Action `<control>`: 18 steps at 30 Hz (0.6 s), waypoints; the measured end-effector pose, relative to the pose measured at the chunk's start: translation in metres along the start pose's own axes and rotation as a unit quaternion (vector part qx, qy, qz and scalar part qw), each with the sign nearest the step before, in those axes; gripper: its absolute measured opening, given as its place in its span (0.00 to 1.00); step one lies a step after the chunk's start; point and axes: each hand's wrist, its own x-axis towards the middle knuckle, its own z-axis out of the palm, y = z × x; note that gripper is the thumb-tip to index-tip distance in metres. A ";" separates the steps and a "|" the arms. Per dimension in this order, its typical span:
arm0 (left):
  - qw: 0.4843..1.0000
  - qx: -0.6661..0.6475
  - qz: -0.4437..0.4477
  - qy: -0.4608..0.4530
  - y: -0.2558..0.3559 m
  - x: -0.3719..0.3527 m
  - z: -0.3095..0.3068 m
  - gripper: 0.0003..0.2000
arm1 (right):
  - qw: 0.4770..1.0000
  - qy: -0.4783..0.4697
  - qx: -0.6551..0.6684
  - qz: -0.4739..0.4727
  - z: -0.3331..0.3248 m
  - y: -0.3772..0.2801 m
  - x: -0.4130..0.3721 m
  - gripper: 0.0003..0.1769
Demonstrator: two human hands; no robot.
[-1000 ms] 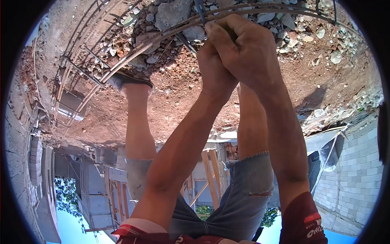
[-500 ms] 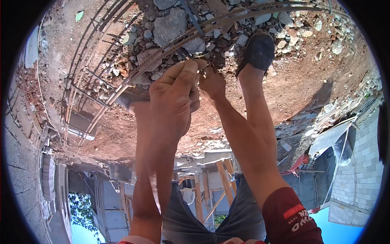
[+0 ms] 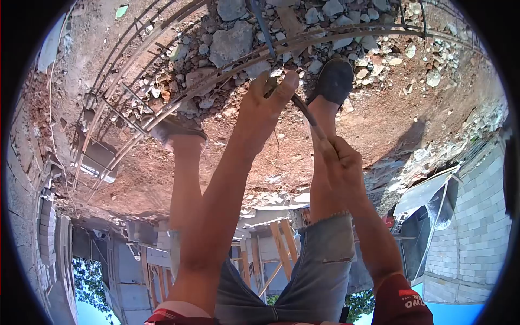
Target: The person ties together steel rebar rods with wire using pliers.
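Observation:
My right hand [image 3: 342, 162] is closed around one end of a dark, slender curved bar [image 3: 304, 110], in front of my right shin; its exact kind does not show. The bar's other end runs behind the thumb of my left hand [image 3: 264, 108], and a dark bit of it shows between that thumb and the fingers. My left thumb and forefinger are bent round the bar, just below a long curved reinforcing-bar frame [image 3: 216, 75]. The fingertips look close to this frame, but whether they touch it cannot be made out.
Broken concrete and stones [image 3: 232, 44] lie beneath and beyond the bars. My dark shoes [image 3: 333, 81] stand on reddish soil [image 3: 276, 157], the left one beside the frame's crosspieces [image 3: 125, 116]. Behind me are a block wall [image 3: 468, 216] and wooden props [image 3: 281, 244].
My hands were close together at the bars and are now apart. My right hand has moved back toward my body and to the right, and the dark curved bar now shows between both hands.

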 end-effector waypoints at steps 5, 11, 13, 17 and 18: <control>0.987 0.084 -0.100 -0.097 0.049 -0.007 0.004 0.40 | 1.000 -0.018 0.012 -0.009 -0.013 -0.038 -0.001 0.14; 0.999 -0.022 -0.002 0.026 0.038 -0.007 0.005 0.26 | 1.000 -0.025 -0.008 0.007 0.003 -0.047 -0.003 0.14; 0.998 0.016 -0.057 0.004 0.046 -0.008 0.003 0.21 | 0.999 -0.012 0.037 0.016 0.011 -0.042 -0.006 0.14; 0.987 -0.100 -0.123 -0.019 0.047 -0.013 0.012 0.13 | 0.993 -0.017 0.109 0.047 0.021 -0.031 -0.013 0.13; 0.987 -0.098 -0.127 -0.011 0.048 -0.014 0.013 0.13 | 0.994 -0.011 0.098 0.043 0.023 -0.029 -0.014 0.15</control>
